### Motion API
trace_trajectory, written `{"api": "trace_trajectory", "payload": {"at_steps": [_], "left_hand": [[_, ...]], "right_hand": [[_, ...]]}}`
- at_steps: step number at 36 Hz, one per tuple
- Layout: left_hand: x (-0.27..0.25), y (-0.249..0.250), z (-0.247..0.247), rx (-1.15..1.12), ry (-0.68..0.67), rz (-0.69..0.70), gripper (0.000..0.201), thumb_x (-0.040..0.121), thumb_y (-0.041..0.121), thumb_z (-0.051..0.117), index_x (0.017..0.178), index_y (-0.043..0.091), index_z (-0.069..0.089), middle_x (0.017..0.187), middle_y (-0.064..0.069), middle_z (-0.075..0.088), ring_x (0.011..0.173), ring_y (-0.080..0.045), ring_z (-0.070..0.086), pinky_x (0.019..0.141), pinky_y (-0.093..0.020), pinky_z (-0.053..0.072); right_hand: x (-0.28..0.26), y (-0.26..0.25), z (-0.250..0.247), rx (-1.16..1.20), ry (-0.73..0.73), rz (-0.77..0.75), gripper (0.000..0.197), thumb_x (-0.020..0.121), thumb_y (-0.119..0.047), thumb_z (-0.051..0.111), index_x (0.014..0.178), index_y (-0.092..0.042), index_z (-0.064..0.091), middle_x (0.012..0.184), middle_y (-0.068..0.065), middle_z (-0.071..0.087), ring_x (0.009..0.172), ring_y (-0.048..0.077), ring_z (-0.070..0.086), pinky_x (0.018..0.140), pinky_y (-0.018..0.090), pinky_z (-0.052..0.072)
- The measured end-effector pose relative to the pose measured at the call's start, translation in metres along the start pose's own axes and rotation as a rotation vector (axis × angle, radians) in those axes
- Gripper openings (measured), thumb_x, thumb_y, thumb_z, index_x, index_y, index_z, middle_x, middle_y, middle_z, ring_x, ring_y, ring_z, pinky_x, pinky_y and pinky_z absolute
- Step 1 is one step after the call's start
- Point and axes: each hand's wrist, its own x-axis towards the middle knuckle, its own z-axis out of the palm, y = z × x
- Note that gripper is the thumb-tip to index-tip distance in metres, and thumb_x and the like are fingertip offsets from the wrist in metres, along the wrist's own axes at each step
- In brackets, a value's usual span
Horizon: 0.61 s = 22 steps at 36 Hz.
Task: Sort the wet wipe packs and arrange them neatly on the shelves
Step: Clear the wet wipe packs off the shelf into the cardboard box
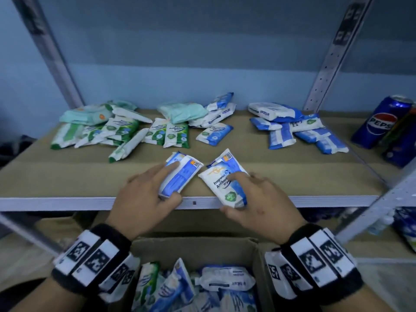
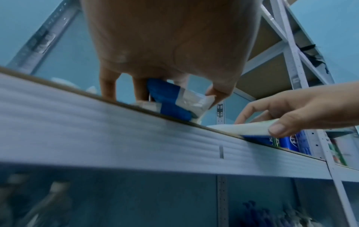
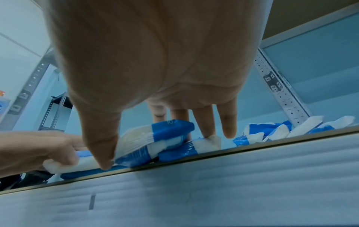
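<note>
Two blue-and-white wet wipe packs lie at the front edge of the brown shelf point(image 1: 67, 176). My left hand point(image 1: 173, 182) grips the left pack point(image 1: 182, 174), fingers on top and thumb at its near end; the left wrist view shows the same pinch on this pack point(image 2: 170, 107). My right hand point(image 1: 229, 192) holds the right pack point(image 1: 221, 176), labelled antibacterial wipes, the same way. In the right wrist view that pack point(image 3: 170, 130) seems to lie on a second blue one. Further back lie a green pile point(image 1: 101, 129), a mixed pile point(image 1: 191, 122) and a blue pile point(image 1: 297, 129).
Blue Pepsi cans point(image 1: 380, 122) stand at the shelf's right end beside a metal upright point(image 1: 326, 64). Below my wrists an open cardboard box point(image 1: 261, 251) holds several more packs. A white metal rail point(image 1: 67, 203) runs along the shelf front.
</note>
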Motion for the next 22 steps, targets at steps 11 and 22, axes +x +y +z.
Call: {"api": "trace_trajectory", "payload": {"at_steps": [11,22], "left_hand": [[0.019,-0.008,-0.002,0.052,0.061,-0.100,0.066,0.070,0.067,0.048,0.123,0.028,0.054,0.097,-0.004,0.070,0.090,-0.031,0.064,0.073,-0.038,0.050],[0.026,-0.011,0.003,-0.030,0.090,-0.188,0.072,0.072,0.068,0.061,0.127,0.024,0.049,0.105,-0.006,0.068,0.098,-0.032,0.061,0.079,-0.038,0.049]], "right_hand": [[0.026,-0.009,0.013,-0.082,0.048,-0.020,0.062,0.086,-0.052,0.060,0.142,-0.030,0.044,0.149,-0.006,0.044,0.145,0.026,0.027,0.120,0.046,0.010],[0.028,-0.011,0.020,-0.016,0.124,0.046,0.059,0.084,-0.049,0.062,0.138,-0.028,0.050,0.138,-0.005,0.055,0.116,0.024,0.050,0.097,0.040,0.043]]}}
